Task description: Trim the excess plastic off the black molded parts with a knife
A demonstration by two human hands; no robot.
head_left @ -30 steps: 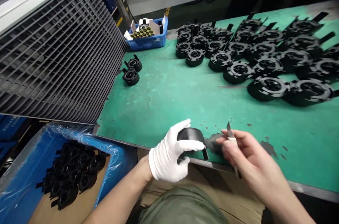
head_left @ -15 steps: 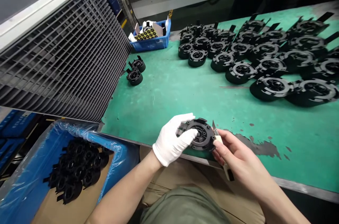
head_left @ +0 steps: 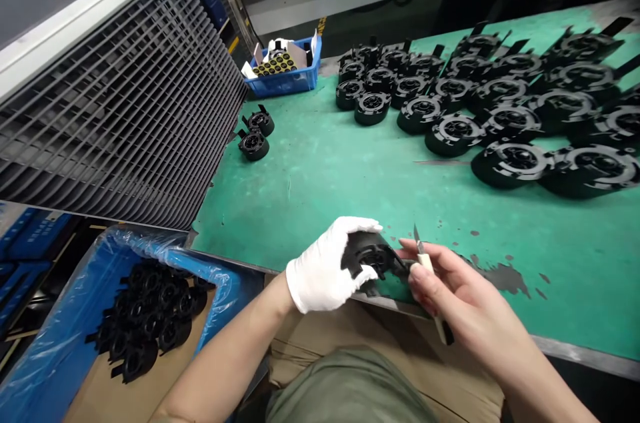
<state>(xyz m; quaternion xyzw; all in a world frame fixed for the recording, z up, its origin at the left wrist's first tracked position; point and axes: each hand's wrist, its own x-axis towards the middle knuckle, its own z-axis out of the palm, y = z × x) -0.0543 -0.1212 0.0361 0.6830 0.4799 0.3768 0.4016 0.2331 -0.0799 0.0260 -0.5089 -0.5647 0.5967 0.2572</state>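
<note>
My left hand (head_left: 327,266), in a white glove, grips a round black plastic part (head_left: 367,251) above the near edge of the green table. The part is tilted, and the glove hides some of it. Bare, my right hand (head_left: 445,280) is closed round the pale handle of a craft knife (head_left: 426,263), with its thin blade pointing up and away from me. The right fingertips are close to the part's right side; whether they touch it I cannot tell.
Rows of similar black parts (head_left: 457,133) cover the table's (head_left: 310,176) back right. Two more (head_left: 254,143) stand at left, near a blue tray (head_left: 285,82). A grey grille (head_left: 135,96) rises at left, above a plastic-lined blue bin (head_left: 65,336) holding several parts.
My left hand has turned the black part over from its flat face to a tilted side. My right hand, with the craft knife, has shifted slightly right.
</note>
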